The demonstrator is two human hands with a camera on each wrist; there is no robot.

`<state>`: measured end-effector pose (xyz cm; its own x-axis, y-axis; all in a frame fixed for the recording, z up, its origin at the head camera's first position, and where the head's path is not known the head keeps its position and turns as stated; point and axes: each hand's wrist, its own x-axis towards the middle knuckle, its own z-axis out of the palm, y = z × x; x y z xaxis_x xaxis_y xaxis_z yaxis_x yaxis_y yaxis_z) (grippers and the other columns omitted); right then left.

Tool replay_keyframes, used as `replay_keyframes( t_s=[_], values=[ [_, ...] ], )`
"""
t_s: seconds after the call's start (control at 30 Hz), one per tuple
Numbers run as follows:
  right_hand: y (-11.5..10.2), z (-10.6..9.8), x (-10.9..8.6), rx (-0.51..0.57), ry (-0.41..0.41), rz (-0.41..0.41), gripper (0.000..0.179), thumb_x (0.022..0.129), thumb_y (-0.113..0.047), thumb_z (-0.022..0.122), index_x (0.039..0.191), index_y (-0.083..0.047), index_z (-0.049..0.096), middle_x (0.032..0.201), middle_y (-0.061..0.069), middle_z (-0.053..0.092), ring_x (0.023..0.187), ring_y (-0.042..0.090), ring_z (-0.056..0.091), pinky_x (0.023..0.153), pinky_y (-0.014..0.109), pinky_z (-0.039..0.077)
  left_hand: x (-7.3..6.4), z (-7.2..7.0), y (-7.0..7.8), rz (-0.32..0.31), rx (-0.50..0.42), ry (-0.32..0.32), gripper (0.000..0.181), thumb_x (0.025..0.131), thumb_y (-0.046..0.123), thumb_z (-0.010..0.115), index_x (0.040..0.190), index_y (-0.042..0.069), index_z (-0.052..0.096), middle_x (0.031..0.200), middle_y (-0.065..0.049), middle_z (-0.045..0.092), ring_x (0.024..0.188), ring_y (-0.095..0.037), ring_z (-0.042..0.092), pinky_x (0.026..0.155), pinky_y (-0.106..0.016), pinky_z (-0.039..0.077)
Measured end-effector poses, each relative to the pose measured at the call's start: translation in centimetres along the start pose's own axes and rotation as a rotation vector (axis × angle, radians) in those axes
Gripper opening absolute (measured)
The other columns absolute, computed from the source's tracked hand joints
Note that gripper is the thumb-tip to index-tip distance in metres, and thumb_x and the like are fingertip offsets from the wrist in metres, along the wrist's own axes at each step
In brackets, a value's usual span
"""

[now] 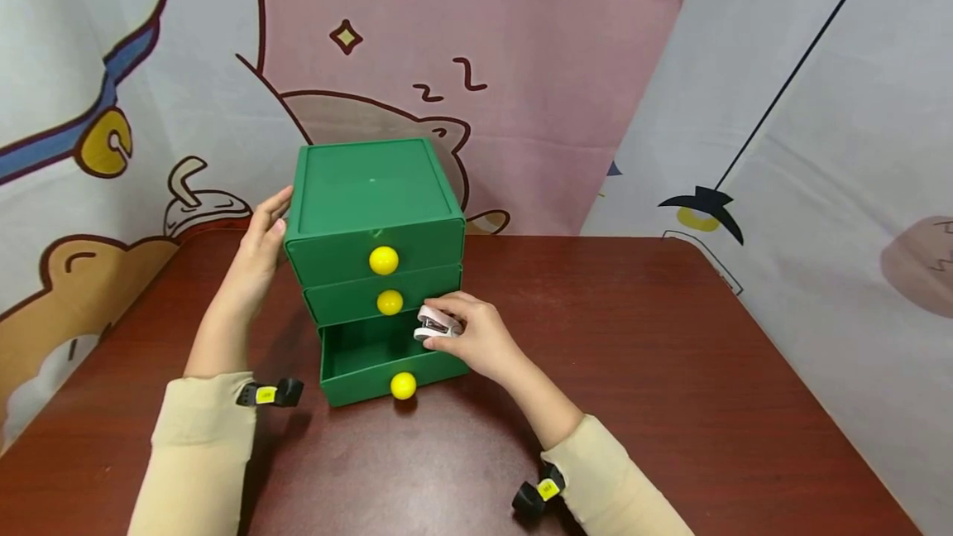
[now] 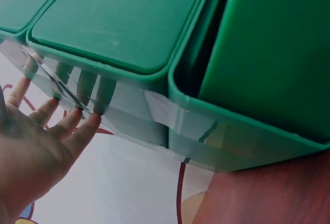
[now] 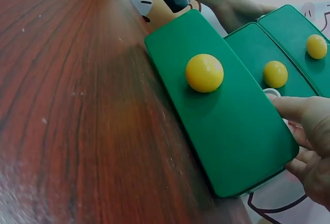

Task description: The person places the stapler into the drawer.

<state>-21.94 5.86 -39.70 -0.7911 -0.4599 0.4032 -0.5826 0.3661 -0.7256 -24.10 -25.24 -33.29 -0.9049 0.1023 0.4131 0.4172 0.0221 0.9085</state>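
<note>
A green cabinet [image 1: 372, 180] with three stacked drawers and yellow ball knobs stands on the table. Its bottom drawer [image 1: 357, 383] is pulled out; the upper two are closed. My right hand [image 1: 480, 336] pinches a small white and pale pink stapler [image 1: 435, 324] over the right part of that drawer. In the right wrist view the drawer front hides most of the stapler. My left hand [image 1: 256, 242] rests its fingertips on the cabinet's left side, and the left wrist view shows those fingers [image 2: 77, 126] spread and fairly straight against the side wall.
The dark red-brown wooden table [image 1: 633, 370] extends around the cabinet. Behind it hangs a cartoon-printed cloth [image 1: 551, 64]. Both wrists wear black camera mounts with yellow labels, the left wrist mount [image 1: 270, 394] close to the open drawer's left end.
</note>
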Motion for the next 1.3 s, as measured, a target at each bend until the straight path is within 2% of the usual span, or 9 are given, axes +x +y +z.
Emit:
replay_keyframes(
  t_s=[0.17, 0.47, 0.6, 0.77, 0.9, 1.0, 1.07, 1.13, 1.3],
  values=[
    [-0.3, 0.1, 0.3, -0.049, -0.043, 0.063, 0.043, 0.074, -0.012, 0.084, 0.114, -0.006, 0.07, 0.105, 0.001, 0.067, 0.09, 0.014, 0.06, 0.083, 0.029, 0.049, 0.0, -0.1, -0.1, 0.002, -0.013, 0.0, 0.055, 0.102, 0.035, 0.039, 0.153, 0.017, 0.024, 0.155, -0.013, 0.015, 0.121, -0.02, 0.04, 0.088, -0.02, 0.038],
    [-0.7, 0.0, 0.6, -0.103, -0.114, 0.159, 0.043, 0.077, -0.017, 0.082, 0.115, -0.004, 0.07, 0.109, 0.006, 0.068, 0.101, 0.025, 0.059, 0.087, 0.037, 0.048, 0.0, -0.1, -0.1, -0.007, -0.01, -0.008, 0.054, 0.103, 0.033, 0.037, 0.153, 0.018, 0.022, 0.155, -0.012, 0.014, 0.121, -0.019, 0.04, 0.089, -0.021, 0.037],
    [-0.9, 0.1, 0.3, -0.092, -0.1, 0.115, 0.044, 0.079, -0.02, 0.08, 0.117, -0.002, 0.068, 0.111, 0.007, 0.067, 0.104, 0.023, 0.059, 0.09, 0.036, 0.047, 0.0, 0.0, -0.1, -0.007, -0.001, -0.004, 0.054, 0.103, 0.034, 0.037, 0.153, 0.019, 0.023, 0.155, -0.011, 0.014, 0.121, -0.018, 0.04, 0.09, -0.022, 0.037],
    [-1.7, 0.2, -0.2, -0.06, -0.051, -0.023, 0.043, 0.08, -0.021, 0.079, 0.118, -0.004, 0.068, 0.111, 0.006, 0.066, 0.104, 0.021, 0.058, 0.088, 0.037, 0.047, 0.1, 0.0, 0.0, -0.013, 0.007, 0.001, 0.053, 0.103, 0.032, 0.036, 0.153, 0.018, 0.023, 0.156, -0.011, 0.014, 0.122, -0.019, 0.039, 0.094, -0.028, 0.034],
    [-2.6, 0.2, -0.9, -0.052, 0.01, -0.152, 0.039, 0.078, -0.02, 0.081, 0.113, -0.009, 0.071, 0.098, -0.001, 0.065, 0.093, 0.018, 0.057, 0.078, 0.032, 0.049, 0.1, 0.0, -0.1, -0.022, 0.019, 0.001, 0.054, 0.103, 0.034, 0.037, 0.153, 0.019, 0.023, 0.156, -0.01, 0.014, 0.124, -0.02, 0.038, 0.098, -0.036, 0.031],
    [-2.9, 0.3, -1.5, -0.033, -0.001, -0.211, 0.037, 0.076, -0.018, 0.082, 0.111, -0.009, 0.072, 0.088, -0.003, 0.064, 0.078, 0.013, 0.055, 0.066, 0.025, 0.048, 0.0, -0.1, -0.1, -0.019, 0.019, -0.004, 0.055, 0.102, 0.036, 0.037, 0.153, 0.02, 0.023, 0.156, -0.01, 0.014, 0.125, -0.022, 0.037, 0.098, -0.036, 0.031],
    [-3.0, 0.4, -1.9, -0.016, -0.043, -0.222, 0.039, 0.075, -0.018, 0.083, 0.111, -0.009, 0.072, 0.087, -0.002, 0.066, 0.068, 0.008, 0.053, 0.059, 0.02, 0.045, 0.0, -0.1, -0.1, -0.016, 0.015, -0.004, 0.055, 0.102, 0.036, 0.037, 0.153, 0.02, 0.023, 0.156, -0.01, 0.014, 0.125, -0.021, 0.037, 0.097, -0.034, 0.032],
    [-3.1, 0.5, -2.3, -0.01, -0.099, -0.193, 0.04, 0.075, -0.018, 0.082, 0.112, -0.009, 0.071, 0.086, -0.003, 0.068, 0.062, 0.004, 0.05, 0.055, 0.018, 0.042, 0.0, 0.0, -0.1, -0.015, 0.01, -0.005, 0.055, 0.102, 0.036, 0.037, 0.153, 0.019, 0.023, 0.156, -0.011, 0.014, 0.125, -0.022, 0.037, 0.096, -0.034, 0.032],
    [-2.8, 1.0, -2.9, -0.035, -0.195, -0.14, 0.04, 0.076, -0.022, 0.082, 0.112, -0.01, 0.072, 0.08, -0.004, 0.069, 0.055, 0.005, 0.052, 0.053, 0.017, 0.043, 0.0, -0.1, -0.1, -0.02, 0.011, -0.007, 0.055, 0.103, 0.035, 0.037, 0.153, 0.019, 0.022, 0.156, -0.011, 0.014, 0.126, -0.022, 0.036, 0.097, -0.035, 0.032]
  ],
)
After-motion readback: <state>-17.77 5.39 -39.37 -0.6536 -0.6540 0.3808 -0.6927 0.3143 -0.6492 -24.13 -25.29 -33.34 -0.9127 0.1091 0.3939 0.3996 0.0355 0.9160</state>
